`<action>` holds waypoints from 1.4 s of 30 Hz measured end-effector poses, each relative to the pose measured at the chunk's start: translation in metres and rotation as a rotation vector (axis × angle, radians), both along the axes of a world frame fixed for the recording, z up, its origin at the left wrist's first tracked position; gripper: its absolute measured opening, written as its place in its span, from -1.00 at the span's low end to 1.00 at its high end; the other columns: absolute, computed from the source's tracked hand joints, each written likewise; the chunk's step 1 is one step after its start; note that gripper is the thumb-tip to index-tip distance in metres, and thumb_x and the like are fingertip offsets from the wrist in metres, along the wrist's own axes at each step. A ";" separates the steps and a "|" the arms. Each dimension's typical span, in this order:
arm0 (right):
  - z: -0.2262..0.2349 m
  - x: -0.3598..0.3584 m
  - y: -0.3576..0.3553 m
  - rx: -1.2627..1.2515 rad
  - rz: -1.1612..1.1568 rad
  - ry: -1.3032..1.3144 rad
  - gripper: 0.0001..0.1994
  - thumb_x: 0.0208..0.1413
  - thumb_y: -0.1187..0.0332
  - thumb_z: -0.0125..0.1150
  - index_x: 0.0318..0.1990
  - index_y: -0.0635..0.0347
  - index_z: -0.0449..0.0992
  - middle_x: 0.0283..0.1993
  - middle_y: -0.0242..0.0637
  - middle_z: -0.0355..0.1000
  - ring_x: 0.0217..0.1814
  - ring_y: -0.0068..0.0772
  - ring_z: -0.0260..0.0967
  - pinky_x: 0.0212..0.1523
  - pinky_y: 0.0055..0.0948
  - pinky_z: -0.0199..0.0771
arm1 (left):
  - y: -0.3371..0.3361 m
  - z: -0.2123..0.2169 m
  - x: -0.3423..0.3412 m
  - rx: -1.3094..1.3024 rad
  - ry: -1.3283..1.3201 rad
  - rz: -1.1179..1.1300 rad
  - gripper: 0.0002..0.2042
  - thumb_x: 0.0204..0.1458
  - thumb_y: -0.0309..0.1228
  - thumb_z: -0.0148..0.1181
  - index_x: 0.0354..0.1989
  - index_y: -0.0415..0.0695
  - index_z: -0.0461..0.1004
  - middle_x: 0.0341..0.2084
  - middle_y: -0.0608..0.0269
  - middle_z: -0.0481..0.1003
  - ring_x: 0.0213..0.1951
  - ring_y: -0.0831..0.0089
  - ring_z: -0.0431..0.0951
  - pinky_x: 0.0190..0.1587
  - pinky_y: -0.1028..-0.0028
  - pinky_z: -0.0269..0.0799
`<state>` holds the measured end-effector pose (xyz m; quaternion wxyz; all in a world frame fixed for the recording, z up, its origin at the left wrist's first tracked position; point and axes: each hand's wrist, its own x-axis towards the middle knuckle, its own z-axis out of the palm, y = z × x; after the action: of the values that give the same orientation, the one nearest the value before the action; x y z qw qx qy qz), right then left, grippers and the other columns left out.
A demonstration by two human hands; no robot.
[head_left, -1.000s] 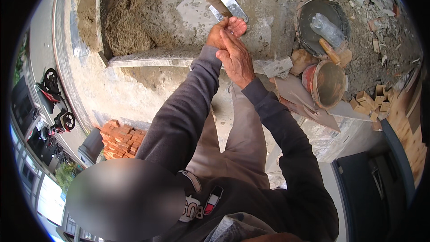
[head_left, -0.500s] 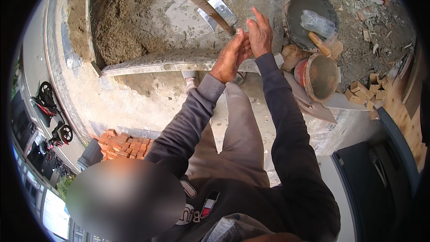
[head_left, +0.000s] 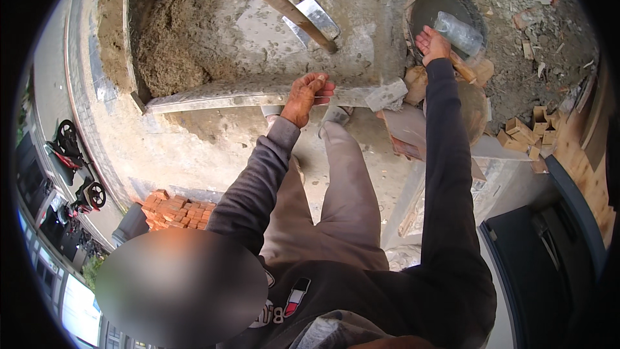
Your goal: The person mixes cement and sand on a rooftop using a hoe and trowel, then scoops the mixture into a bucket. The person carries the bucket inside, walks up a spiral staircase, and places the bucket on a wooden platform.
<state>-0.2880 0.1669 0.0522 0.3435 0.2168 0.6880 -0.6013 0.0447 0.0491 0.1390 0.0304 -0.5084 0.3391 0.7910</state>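
My left hand [head_left: 310, 98] hangs above the near wooden board [head_left: 239, 98] of the mortar bed, its fingers curled in with the thumb against them and nothing visible in the grip. Out to the right, my right hand [head_left: 433, 45] is over the left edge of a round basin [head_left: 413, 33] of grey water. Its fingers are stretched out and hold nothing. A clear plastic bottle [head_left: 460, 32] lies in the basin just beside them. Beyond my left hand, a wooden pole [head_left: 271, 3] slants across the bed, over a shiny metal plate [head_left: 318, 14].
Wet mortar [head_left: 174, 45] is heaped left in the bed. A wooden handle [head_left: 466, 72] juts by the basin, above a bucket [head_left: 476, 106] partly hidden by my right forearm. A grey block [head_left: 386, 95] sits on the board's end. Bricks [head_left: 174, 210] are stacked lower left.
My hands were together over the bed and have parted. The right moved right to the basin; the left drew back slightly left and nearer me, its fingers curling in.
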 end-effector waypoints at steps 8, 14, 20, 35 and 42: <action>0.012 0.012 -0.047 0.033 -0.260 0.296 -0.67 0.06 0.57 -0.03 0.02 0.37 0.35 -0.11 -0.03 0.39 -0.14 -0.22 0.42 -0.19 -0.41 0.45 | -0.012 -0.012 -0.005 0.020 -0.016 0.099 -0.71 0.11 -0.40 -0.05 -0.03 -0.29 0.34 -0.27 0.07 0.51 -0.29 0.37 0.54 -0.19 0.41 0.52; 0.027 0.008 -0.043 0.208 0.230 1.037 -0.63 -0.05 0.59 -0.01 -0.01 0.27 0.43 -0.11 -0.14 0.44 -0.11 -0.27 0.42 -0.07 -0.38 0.39 | -0.018 -0.016 0.008 0.019 -0.037 0.120 -0.70 0.13 -0.39 -0.04 -0.02 -0.29 0.33 -0.26 0.06 0.51 -0.28 0.36 0.55 -0.19 0.41 0.52; 0.013 -0.006 0.000 0.507 0.782 0.890 -0.66 -0.04 0.51 0.08 -0.04 0.30 0.43 -0.16 -0.11 0.46 -0.07 -0.23 0.41 -0.08 -0.31 0.42 | -0.017 -0.022 0.033 0.017 -0.089 0.113 -0.70 0.13 -0.37 -0.04 -0.02 -0.29 0.32 -0.25 0.05 0.50 -0.26 0.36 0.54 -0.17 0.39 0.52; -0.006 -0.021 0.014 -1.140 0.164 -0.537 -0.82 0.17 0.30 -0.08 -0.41 0.16 0.34 -0.47 -0.34 0.27 -0.51 -0.45 0.21 -0.61 -0.50 0.20 | -0.037 -0.052 -0.017 0.322 0.073 0.415 -0.80 0.16 -0.44 -0.08 -0.14 -0.32 0.31 -0.29 0.02 0.42 -0.24 0.20 0.48 -0.07 0.22 0.48; 0.068 0.132 -0.071 -0.895 0.158 -0.374 -0.93 0.10 0.52 -0.09 -0.30 0.27 0.35 -0.29 -0.16 0.41 -0.28 -0.21 0.43 -0.26 -0.34 0.52 | -0.054 -0.066 -0.059 0.354 0.171 0.472 -0.75 0.18 -0.41 -0.14 -0.09 -0.34 0.29 -0.24 -0.03 0.40 -0.12 0.15 0.44 0.03 0.26 0.41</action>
<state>-0.1564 0.0963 0.1205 0.5652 0.0992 0.3031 -0.7608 -0.0143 -0.0044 0.0727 -0.0949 -0.4914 0.0698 0.8629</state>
